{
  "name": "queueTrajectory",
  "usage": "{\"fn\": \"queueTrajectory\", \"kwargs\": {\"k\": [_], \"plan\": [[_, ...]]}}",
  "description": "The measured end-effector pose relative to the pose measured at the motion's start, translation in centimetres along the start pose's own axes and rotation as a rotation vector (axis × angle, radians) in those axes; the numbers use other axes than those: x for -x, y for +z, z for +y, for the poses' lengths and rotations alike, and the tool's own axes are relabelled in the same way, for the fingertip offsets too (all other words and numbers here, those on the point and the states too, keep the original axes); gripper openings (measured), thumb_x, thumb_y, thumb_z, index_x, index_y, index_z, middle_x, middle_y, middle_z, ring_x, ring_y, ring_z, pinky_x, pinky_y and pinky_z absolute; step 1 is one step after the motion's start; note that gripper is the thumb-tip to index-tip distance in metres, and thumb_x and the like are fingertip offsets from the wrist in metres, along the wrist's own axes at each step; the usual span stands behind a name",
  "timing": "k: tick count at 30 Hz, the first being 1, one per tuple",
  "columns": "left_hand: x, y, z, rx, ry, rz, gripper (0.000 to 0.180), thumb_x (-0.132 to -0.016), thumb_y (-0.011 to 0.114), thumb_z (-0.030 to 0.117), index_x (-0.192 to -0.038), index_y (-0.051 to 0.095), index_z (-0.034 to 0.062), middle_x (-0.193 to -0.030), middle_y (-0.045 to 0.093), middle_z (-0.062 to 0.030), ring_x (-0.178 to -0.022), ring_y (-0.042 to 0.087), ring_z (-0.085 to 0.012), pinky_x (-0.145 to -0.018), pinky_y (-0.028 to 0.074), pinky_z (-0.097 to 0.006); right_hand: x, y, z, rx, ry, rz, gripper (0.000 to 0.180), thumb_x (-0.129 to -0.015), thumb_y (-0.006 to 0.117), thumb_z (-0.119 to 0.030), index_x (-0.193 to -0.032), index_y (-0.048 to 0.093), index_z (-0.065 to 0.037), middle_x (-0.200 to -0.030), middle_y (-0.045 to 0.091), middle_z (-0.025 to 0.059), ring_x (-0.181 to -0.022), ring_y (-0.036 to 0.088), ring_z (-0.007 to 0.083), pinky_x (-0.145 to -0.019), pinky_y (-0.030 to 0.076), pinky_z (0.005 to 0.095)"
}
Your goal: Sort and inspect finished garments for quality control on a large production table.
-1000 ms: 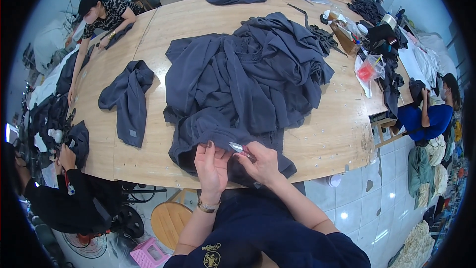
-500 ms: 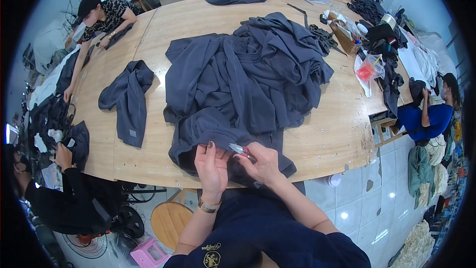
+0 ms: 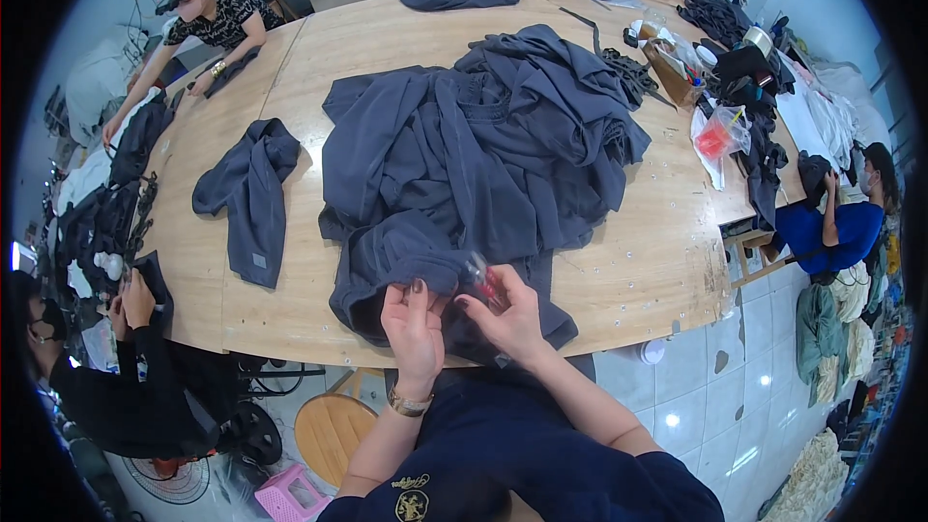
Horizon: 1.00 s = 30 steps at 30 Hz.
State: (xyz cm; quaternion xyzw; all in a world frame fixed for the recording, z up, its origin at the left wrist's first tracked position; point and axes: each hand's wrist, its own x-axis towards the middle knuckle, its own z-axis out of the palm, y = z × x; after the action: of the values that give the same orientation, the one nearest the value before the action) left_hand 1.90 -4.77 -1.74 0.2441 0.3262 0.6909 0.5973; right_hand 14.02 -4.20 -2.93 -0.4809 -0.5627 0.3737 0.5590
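Observation:
On the near edge of the table, my left hand (image 3: 414,331) is closed on the edge of a dark grey garment (image 3: 401,256), palm turned up, fingertips on the cloth. Close beside it, my right hand (image 3: 507,317) grips small thread snips (image 3: 483,288) with red handles, their blades blurred and pointing away from me over the cloth. This garment rests against a large heap of dark grey garments (image 3: 474,145). Some of my fingers are hidden behind the fabric.
One folded dark grey garment (image 3: 253,198) lies left on the wooden table (image 3: 657,271). Scraps and a clear bag with something red (image 3: 717,139) lie at the right. Other people work around the table. A round wooden stool (image 3: 334,437) stands below its near edge.
My right hand has tilted, swinging the snips' blades upward and slightly right. My left hand stays almost in place. At far left, a person's arm has moved off the table's edge.

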Motion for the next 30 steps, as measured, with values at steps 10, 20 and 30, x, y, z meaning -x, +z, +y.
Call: {"fn": "queueTrajectory", "kwargs": {"k": [10, 20, 30], "plan": [[0.5, -0.3, -0.8, -0.249, 0.176, -0.026, 0.014, -0.093, 0.050, 0.006, -0.105, 0.051, -0.0008, -0.095, 0.059, -0.0047, -0.085, 0.055, -0.0096, -0.081, 0.045, -0.027, -0.6, 0.5, -1.6, 0.105, -0.231, 0.002, 0.016, -0.072, 0.064, -0.002, -0.087, 0.058, 0.001, -0.062, 0.055, 0.0079, -0.050, 0.050, 0.0102, -0.048, 0.040, 0.0228], [0.1, 0.9, -0.2, -0.042, 0.061, 0.039, 0.011, -0.093, 0.048, 0.004, -0.103, 0.052, -0.0005, -0.092, 0.059, -0.0036, -0.085, 0.055, -0.0092, -0.080, 0.044, -0.025, -0.1, -0.3, -0.4, -0.011, -0.041, -0.067, 0.023, -0.076, 0.059, 0.005, -0.099, 0.059, 0.002, -0.073, 0.060, 0.0025, -0.061, 0.054, 0.0043, -0.053, 0.042, 0.0201], [0.8, -0.6, -1.7, -0.236, 0.159, -0.028, 0.017, -0.091, 0.053, 0.009, -0.104, 0.051, -0.0024, -0.095, 0.057, -0.0040, -0.086, 0.054, -0.0086, -0.078, 0.043, -0.021, -0.7, -0.4, -0.8, 0.528, -0.658, -0.102, 0.043, -0.057, 0.064, -0.005, -0.099, 0.059, -0.001, -0.060, 0.050, 0.0025, -0.048, 0.052, 0.0168, -0.045, 0.039, 0.0280]]}}
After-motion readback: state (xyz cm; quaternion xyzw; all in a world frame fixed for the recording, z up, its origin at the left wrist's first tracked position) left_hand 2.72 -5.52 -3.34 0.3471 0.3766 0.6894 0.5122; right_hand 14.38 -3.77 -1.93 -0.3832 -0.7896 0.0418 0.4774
